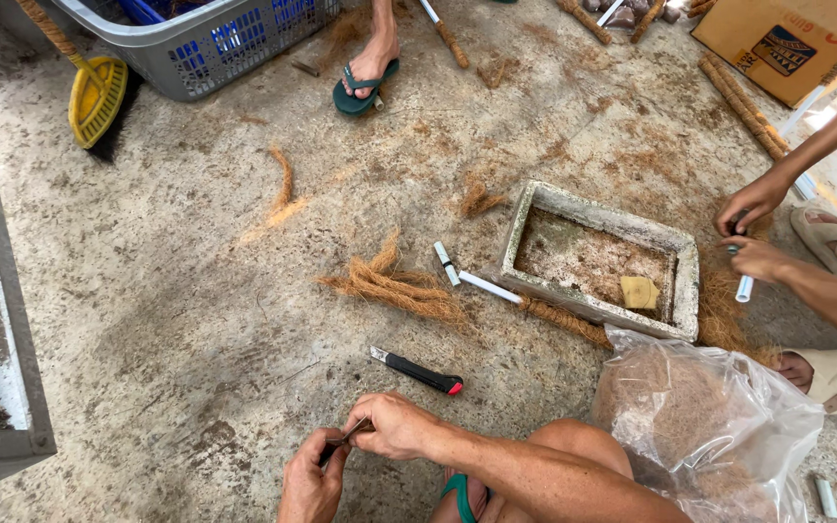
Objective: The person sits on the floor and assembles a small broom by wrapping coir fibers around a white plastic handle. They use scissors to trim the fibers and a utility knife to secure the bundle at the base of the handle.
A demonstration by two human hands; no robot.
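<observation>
My left hand [310,484] and my right hand [394,426] meet low in the view, just above the concrete floor. Both pinch a small thin dark strip [346,438] between their fingertips; I cannot tell what it is. A black utility knife with a red end [417,371] lies on the floor just beyond my right hand. Farther out lies a loose bundle of brown coconut fibre [394,286]. My knee and a green sandal strap [457,489] show at the bottom edge.
A concrete trough [535,232] holds a yellow sponge [639,292]; a fibre-wrapped white pipe [535,305] leans beside it. A plastic bag of fibre [699,416] sits right. A co-worker's hands [753,228] hold a white tube. Grey basket [196,48], yellow brush [97,97], sandalled foot [365,82].
</observation>
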